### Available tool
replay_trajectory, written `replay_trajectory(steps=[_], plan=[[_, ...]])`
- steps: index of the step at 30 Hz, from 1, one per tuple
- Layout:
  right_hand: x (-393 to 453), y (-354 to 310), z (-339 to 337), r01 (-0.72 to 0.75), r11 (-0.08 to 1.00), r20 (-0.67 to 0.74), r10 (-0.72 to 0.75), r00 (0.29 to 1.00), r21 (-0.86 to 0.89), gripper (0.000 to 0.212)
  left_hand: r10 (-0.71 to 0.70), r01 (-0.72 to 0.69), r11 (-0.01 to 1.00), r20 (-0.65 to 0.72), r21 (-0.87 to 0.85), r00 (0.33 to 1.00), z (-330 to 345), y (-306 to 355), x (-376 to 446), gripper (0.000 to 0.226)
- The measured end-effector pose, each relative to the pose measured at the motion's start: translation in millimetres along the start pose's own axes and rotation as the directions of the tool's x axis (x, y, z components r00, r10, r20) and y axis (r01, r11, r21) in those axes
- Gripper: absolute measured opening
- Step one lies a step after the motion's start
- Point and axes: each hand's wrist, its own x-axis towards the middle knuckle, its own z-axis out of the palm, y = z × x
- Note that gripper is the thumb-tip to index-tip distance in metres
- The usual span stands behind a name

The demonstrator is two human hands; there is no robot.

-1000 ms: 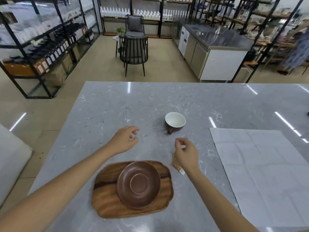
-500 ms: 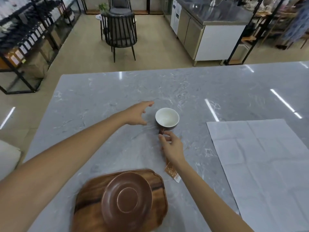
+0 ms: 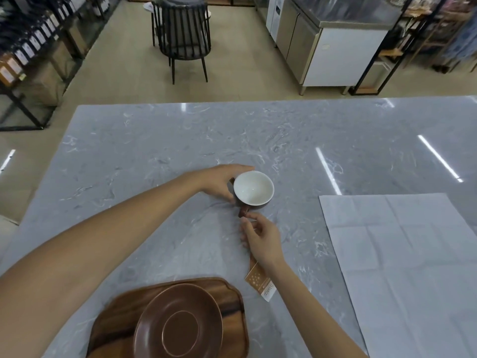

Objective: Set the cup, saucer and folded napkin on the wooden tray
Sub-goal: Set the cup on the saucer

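A brown cup with a white inside stands on the grey marble table. My left hand cups its left side, fingers curved around the wall. My right hand pinches the cup's brown handle from the near side. A brown saucer lies on the wooden tray at the near edge. A large white napkin lies unfolded flat on the right of the table.
A small brown and white paper tag lies on the table under my right forearm, beside the tray. Beyond the table stand a black chair, a steel counter and shelving on the left.
My left hand has slid right and closed around the cup's side. My right hand has reached the handle and taken hold of it. The view has tilted down and nearer.
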Motion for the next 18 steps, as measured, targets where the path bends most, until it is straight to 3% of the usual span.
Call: replay_trajectory(steps=[10,18], plan=[[-1,-1,-10,0.001,1.0,-0.032,0.0,1.0,0.017,0.012,0.011,-0.011,0.999,0.002,-0.045,1.0,4,-9,4,0.098],[0,1,-25,0.054,0.987,-0.091,-0.068,0.993,-0.148,0.009,-0.09,0.083,0.988,-0.05,-0.127,0.995,17,-5,1,0.111]])
